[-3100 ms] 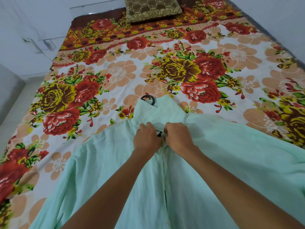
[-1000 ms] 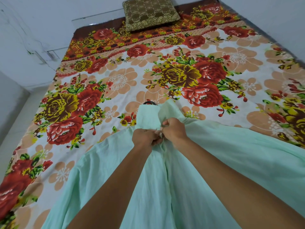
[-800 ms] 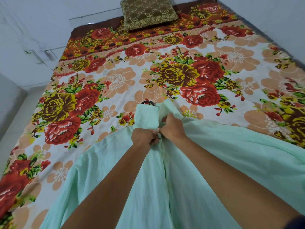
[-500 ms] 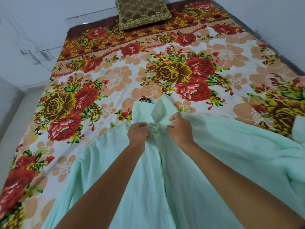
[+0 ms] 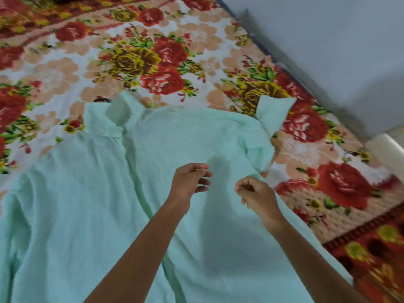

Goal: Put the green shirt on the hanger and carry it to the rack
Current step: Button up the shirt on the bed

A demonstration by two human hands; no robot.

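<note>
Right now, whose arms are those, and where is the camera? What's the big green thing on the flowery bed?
The camera sits on a person's head and looks forward and down, so you see their own two arms reaching out from the bottom of the picture. There is no machine here, only bare hands.

The big green thing is a shirt, spread flat on a bed with a flowery sheet. At its collar a small dark curve peeks out: that is the hook of a hanger, the rest hidden inside the shirt.

The left hand hangs over the shirt with loose fingers and holds nothing. The right hand has its fingers curled near the shirt's right edge; the picture is too blurry to say whether it pinches the cloth.
</note>
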